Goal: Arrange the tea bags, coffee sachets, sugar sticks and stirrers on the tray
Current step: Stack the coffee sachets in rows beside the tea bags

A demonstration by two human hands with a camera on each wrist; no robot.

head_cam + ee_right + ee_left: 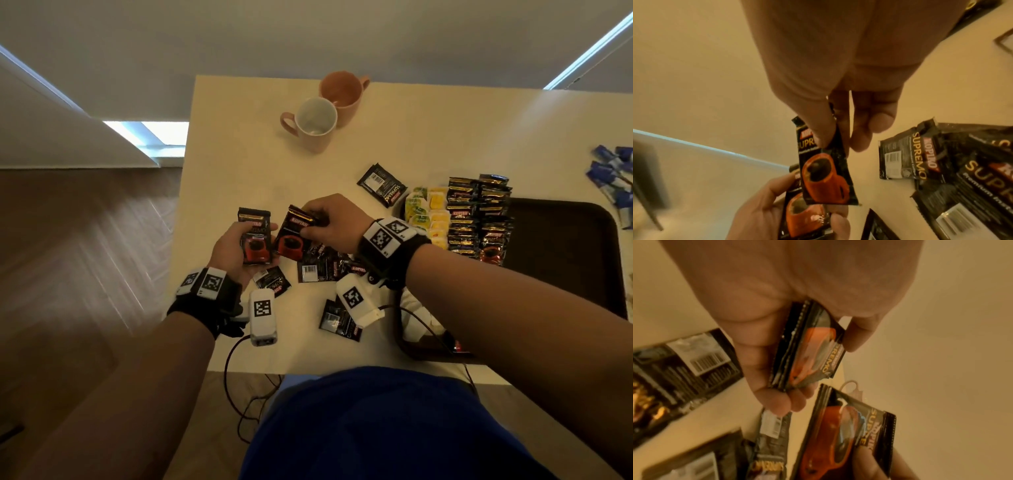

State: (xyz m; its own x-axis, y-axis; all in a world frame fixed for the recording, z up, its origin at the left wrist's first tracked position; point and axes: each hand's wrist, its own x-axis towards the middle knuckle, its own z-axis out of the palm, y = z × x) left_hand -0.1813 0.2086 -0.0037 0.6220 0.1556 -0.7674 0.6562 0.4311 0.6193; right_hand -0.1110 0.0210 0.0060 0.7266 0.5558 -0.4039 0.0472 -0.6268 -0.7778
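My left hand [236, 245] holds a small stack of black coffee sachets [255, 240] face up; in the left wrist view the stack [809, 350] sits between thumb and curled fingers. Beside that stack hangs another coffee sachet [293, 236], pinched by its top edge in my right hand [320, 219]; the right wrist view shows this sachet [824, 175] just above the left hand's stack [803, 216]. More loose sachets [322, 263] lie on the table under my right wrist. The dark tray [565, 257] at the right carries yellow tea bags [428, 216] and rows of coffee sachets [479, 219].
Two pink mugs [315, 123] [342, 92] stand at the back of the cream table [239, 137]. Blue sugar sticks [613, 178] lie at the far right edge. A single sachet [382, 185] lies behind the tray's left corner. The table's left edge runs close to my left hand.
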